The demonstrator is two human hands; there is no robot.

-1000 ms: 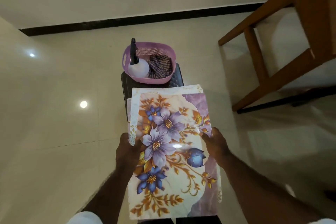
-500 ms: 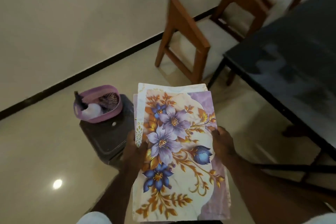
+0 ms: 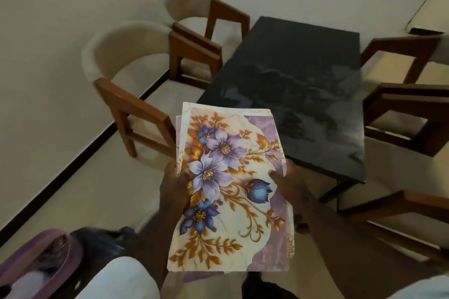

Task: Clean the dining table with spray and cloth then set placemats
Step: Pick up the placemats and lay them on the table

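Right now, in the head view, both hands hold a stack of flowery placemats (image 3: pixel 230 189) in the air, in front of the person's body. The left hand (image 3: pixel 173 185) grips the left edge, with the thumb on top of the picture side. The right hand (image 3: pixel 290 183) grips the right edge, with its thumb pressed on the top mat too. More mat edges peek out behind the top one, along the left side and at the bottom, so it is a stack, but how many I cannot tell.

The far end of the stack hangs over the near left corner of the dark dining table (image 3: pixel 303 75). The table top shows streaky, cloudy marks.

2 chairs (image 3: pixel 136 85) sit on the left side of the table, close to the wall. 2 more chairs (image 3: pixel 401 114) sit on the right side. Bare floor (image 3: pixel 102 189) lies open between the near left chair and the person.

Down in the bottom left corner is a blurry purple basket (image 3: pixel 36 267) on a dark stool (image 3: pixel 102 243).
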